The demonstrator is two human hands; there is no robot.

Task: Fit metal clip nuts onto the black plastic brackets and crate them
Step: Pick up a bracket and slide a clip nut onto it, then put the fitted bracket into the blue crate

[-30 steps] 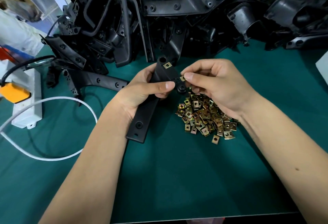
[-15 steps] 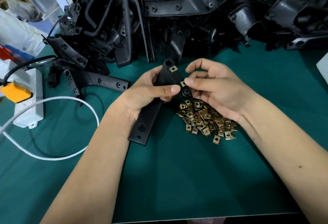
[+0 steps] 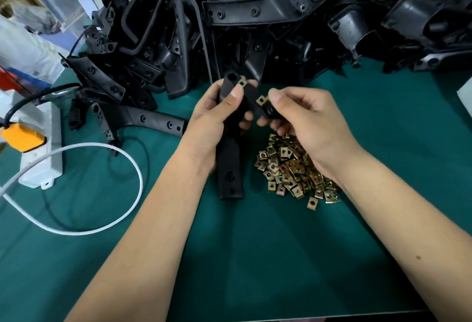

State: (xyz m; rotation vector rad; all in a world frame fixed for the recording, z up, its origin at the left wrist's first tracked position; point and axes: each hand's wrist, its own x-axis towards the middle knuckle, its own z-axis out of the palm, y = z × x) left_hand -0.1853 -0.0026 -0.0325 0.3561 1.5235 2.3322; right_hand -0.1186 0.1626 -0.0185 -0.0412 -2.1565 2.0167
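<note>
Left grip [image 3: 217,120] wraps the upper half of a long, flat black plastic bracket [image 3: 229,166], thumb pressed across its front face and fingers curled behind, so the bracket hangs upright with its lower end just above the green table [image 3: 255,258]. Right grip [image 3: 304,120] pinches the bracket's side tab just to the right of the left thumb, thumb and forefinger closed around a small brass-coloured metal clip nut [image 3: 261,100] that sits at the edge of that tab; whether it is fully pushed home I cannot tell.

Above the left thumb, near the bracket's top end, a second brass-coloured clip nut [image 3: 242,82] is already seated. So this bracket looks nearly finished: one nut on, one going on or just on. The holes at its lower end, below the left grip, carry no nuts, though I cannot say if they need any.

Directly beneath the right wrist lies a loose heap of brass clip nuts [image 3: 293,171], a large supply. Beyond both grips rises a big pile of tangled black plastic brackets [image 3: 255,28], with no nuts that I can make out on them, so most of the fitting appears to remain. No crate shows anywhere, and nothing can be seen crated; that step for this bracket is not yet done.
</note>
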